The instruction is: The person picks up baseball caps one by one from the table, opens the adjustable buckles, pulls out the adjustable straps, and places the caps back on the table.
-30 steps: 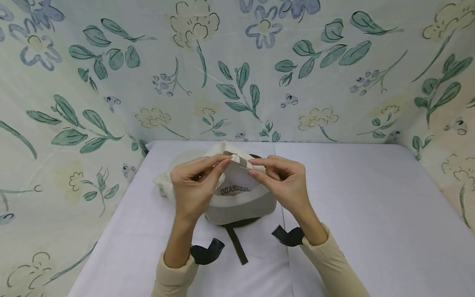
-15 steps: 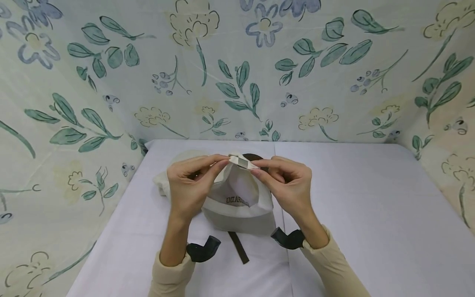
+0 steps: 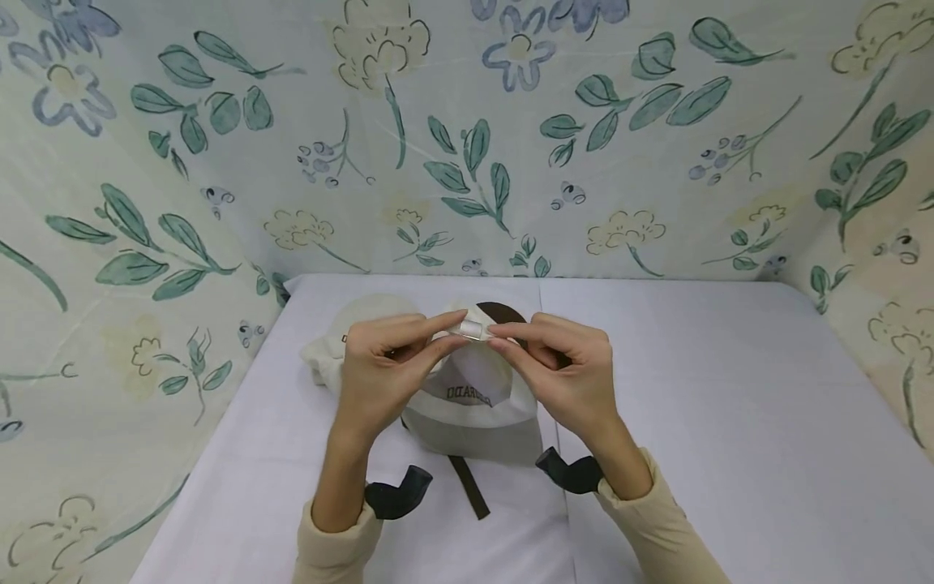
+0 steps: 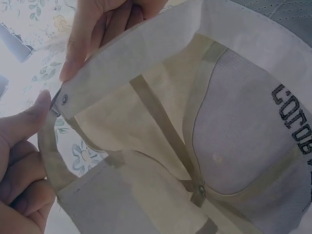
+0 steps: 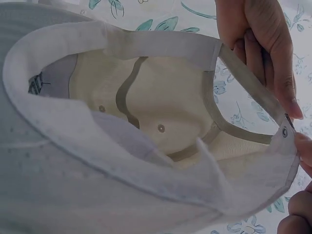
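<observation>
A white baseball cap is held with its inside facing me and its greyish brim toward me. Dark lettering shows reversed within the crown. My left hand pinches the back strap at one side of a small shiny metal buckle. At the buckle's other side, my right hand pinches the strap between thumb and forefinger. Both wrist views show the strap arching over the cap's rear opening, with a metal eyelet beside the join; the fingertips partly hide the buckle.
Behind my left hand lies another pale cap, with bunched white cloth beside it. A dark brown rounded piece shows behind the held cap, and a dark strap sticks out below its brim. White cloth covers the table.
The held cap's brim has come lower and nearer me. The strap has turned so the buckle's shiny face shows. My hands first spread slightly, then the left moved back toward the right.
</observation>
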A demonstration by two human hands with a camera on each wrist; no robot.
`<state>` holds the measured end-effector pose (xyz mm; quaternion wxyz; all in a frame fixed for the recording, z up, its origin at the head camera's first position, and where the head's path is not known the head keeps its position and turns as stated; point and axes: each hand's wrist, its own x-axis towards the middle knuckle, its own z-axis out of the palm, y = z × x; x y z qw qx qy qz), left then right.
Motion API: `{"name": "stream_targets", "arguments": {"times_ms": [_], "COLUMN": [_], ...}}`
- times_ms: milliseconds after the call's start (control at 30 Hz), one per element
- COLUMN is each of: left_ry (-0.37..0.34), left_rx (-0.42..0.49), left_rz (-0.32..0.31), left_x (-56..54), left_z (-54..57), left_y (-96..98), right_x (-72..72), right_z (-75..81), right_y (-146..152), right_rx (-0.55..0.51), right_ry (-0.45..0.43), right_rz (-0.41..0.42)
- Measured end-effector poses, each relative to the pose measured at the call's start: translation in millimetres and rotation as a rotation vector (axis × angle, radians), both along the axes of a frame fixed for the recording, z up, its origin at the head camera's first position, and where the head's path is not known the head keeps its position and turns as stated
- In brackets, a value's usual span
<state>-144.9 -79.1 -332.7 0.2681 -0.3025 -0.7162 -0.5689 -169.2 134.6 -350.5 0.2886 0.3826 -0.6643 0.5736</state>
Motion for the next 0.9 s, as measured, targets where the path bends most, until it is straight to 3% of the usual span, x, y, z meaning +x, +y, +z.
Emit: {"name": "stream_targets", "arguments": {"times_ms": [300,567,900], "left_ry": [-0.113,-0.105,-0.068], "left_rx": [-0.053,-0.075,-0.157], "left_rz": [-0.087,-0.1,-0.047], "left_x": [3.5,1.4,1.0], "left_z": [0.4,-0.3,-0.8], "left_y": [-2.4,-1.4,0.4], "right_x": [-2.8,-2.3,-1.9], "right_z": [1.5,1.8,2.3], "right_y": [3.6,5.0,3.6], "right_rx": [0.081,0.099,0.111], "right_ry": [0.078,0.078,0.075], "right_rz": [0.039,0.043,0.037]}}
